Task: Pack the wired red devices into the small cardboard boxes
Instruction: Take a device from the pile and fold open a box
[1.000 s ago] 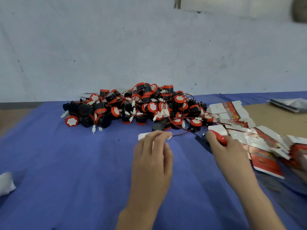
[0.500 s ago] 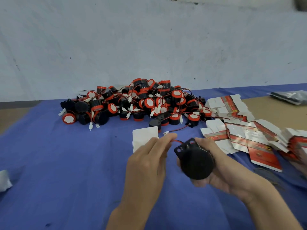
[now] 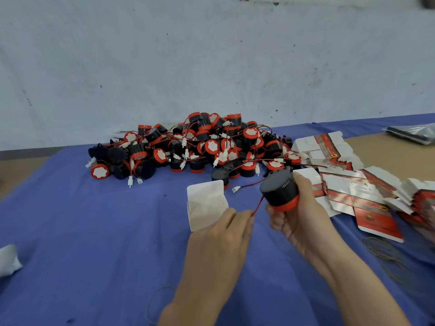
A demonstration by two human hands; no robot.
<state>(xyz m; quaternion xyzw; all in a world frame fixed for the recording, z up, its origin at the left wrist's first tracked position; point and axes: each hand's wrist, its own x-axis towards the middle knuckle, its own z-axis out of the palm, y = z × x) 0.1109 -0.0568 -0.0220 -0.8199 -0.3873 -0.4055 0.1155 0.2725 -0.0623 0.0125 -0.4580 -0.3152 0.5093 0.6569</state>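
Blue cloth (image 3: pixel 82 243) covered the surface (image 3: pixel 381 158). Your right hand (image 3: pixel 303 222) gripped a wired red device (image 3: pixel 280 194). Your left fingers (image 3: pixel 242 220) pinched its wire (image 3: pixel 259 203), with the open cardboard box (image 3: pixel 207 203) just beyond them.

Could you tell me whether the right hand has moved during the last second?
Yes. The right hand brought its device leftward, away from the flat cartons.
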